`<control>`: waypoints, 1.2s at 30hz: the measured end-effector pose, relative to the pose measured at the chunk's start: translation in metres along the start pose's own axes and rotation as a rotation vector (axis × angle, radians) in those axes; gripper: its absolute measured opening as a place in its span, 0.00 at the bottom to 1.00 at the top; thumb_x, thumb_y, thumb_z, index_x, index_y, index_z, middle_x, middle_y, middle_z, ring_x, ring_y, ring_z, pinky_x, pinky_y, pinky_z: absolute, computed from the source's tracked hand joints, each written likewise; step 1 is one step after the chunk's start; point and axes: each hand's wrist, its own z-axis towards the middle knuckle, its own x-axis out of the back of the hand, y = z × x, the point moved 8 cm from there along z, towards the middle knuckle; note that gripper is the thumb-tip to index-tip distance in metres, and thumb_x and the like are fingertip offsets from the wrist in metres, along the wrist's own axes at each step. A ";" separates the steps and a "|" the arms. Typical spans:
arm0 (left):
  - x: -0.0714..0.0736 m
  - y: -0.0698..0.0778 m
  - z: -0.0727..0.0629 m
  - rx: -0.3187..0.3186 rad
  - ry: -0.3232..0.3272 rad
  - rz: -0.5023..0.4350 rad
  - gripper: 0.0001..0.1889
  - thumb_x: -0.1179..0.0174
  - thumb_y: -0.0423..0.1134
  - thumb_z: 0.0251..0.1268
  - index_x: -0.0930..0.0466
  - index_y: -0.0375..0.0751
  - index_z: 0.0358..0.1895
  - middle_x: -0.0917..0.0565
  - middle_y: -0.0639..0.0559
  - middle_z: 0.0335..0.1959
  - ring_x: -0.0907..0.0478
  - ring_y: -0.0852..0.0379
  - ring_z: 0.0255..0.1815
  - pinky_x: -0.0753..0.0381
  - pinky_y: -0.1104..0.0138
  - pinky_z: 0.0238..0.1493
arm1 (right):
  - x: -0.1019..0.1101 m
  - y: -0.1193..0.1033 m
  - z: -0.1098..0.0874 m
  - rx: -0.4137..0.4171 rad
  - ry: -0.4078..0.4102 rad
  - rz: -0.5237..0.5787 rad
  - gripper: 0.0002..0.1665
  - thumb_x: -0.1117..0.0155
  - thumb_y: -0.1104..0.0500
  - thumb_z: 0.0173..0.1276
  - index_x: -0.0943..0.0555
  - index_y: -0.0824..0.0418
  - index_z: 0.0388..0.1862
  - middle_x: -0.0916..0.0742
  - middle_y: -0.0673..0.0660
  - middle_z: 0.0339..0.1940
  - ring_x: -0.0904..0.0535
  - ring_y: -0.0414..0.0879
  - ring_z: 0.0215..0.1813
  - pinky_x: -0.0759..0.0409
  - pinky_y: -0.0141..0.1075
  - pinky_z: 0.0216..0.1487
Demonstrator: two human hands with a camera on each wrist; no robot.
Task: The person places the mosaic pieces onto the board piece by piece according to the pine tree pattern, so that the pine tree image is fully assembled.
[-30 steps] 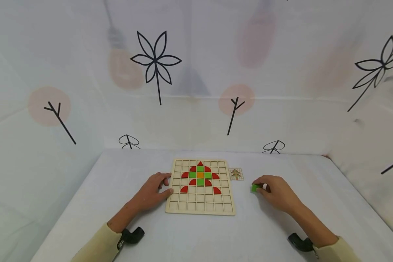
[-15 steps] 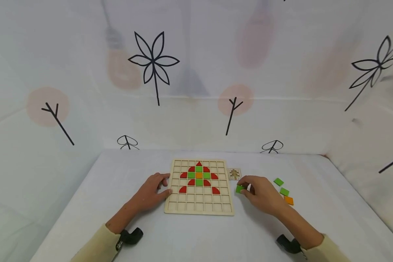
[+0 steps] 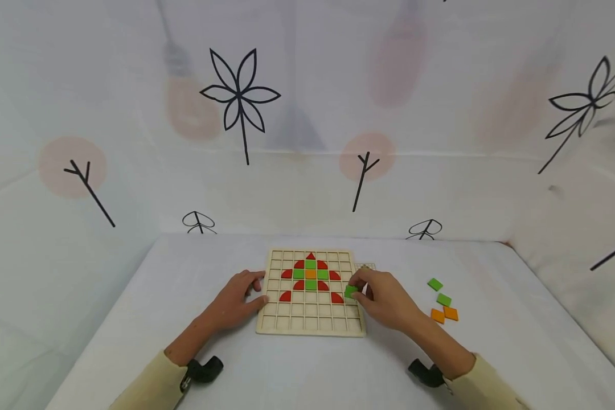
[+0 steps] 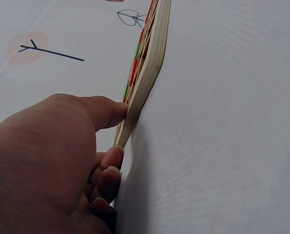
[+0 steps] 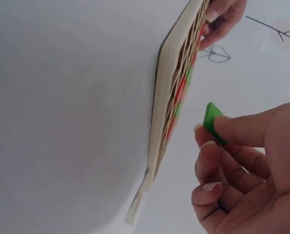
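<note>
A pale wooden grid board [image 3: 297, 325] lies on the table; red, green and one orange piece form a tree shape in its cells. My left hand [image 3: 238, 302] rests at the board's left side, thumb and index fingertip touching the edge, other fingers loosely bent. Between thumb and fingers my right hand [image 3: 389, 299] pinches a green square tile [image 3: 351, 291], held over the board's right edge. In the right wrist view the green tile [image 5: 213, 122] appears tilted and apart from the board. A small pattern card [image 3: 366, 266] beyond the right hand is partly hidden by it.
Right of the right hand lie loose tiles: a green tile [image 3: 435, 284], another green tile [image 3: 444, 299], an orange tile [image 3: 451, 314] and another orange tile [image 3: 438, 316]. A white cloth covers the table [image 3: 307, 376]; a printed white curtain [image 3: 297, 193] hangs behind.
My right hand has carried the green tile leftward from the table's right side to the board's edge, uncovering the loose green and orange tiles. The left hand stays in place.
</note>
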 end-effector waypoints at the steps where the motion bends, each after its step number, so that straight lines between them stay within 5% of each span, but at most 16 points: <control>1: 0.000 0.000 0.000 0.000 0.001 -0.001 0.30 0.33 0.42 0.75 0.27 0.36 0.75 0.25 0.59 0.44 0.32 0.59 0.44 0.31 0.64 0.46 | -0.002 -0.002 0.002 0.001 -0.002 -0.001 0.11 0.26 0.65 0.70 0.14 0.54 0.47 0.16 0.44 0.35 0.25 0.41 0.32 0.24 0.32 0.32; 15: 0.000 0.000 0.000 0.020 -0.005 -0.007 0.31 0.32 0.42 0.74 0.28 0.35 0.75 0.25 0.59 0.44 0.32 0.59 0.44 0.31 0.64 0.46 | -0.025 -0.035 0.026 0.114 -0.009 0.033 0.07 0.25 0.63 0.71 0.13 0.53 0.43 0.14 0.43 0.33 0.27 0.38 0.27 0.25 0.31 0.30; 36: -0.001 -0.002 0.001 0.003 -0.002 -0.004 0.31 0.32 0.44 0.75 0.28 0.36 0.75 0.25 0.60 0.44 0.32 0.60 0.44 0.31 0.63 0.46 | -0.059 -0.064 0.051 0.141 -0.045 0.063 0.07 0.24 0.63 0.69 0.13 0.53 0.33 0.17 0.43 0.29 0.24 0.39 0.32 0.24 0.34 0.35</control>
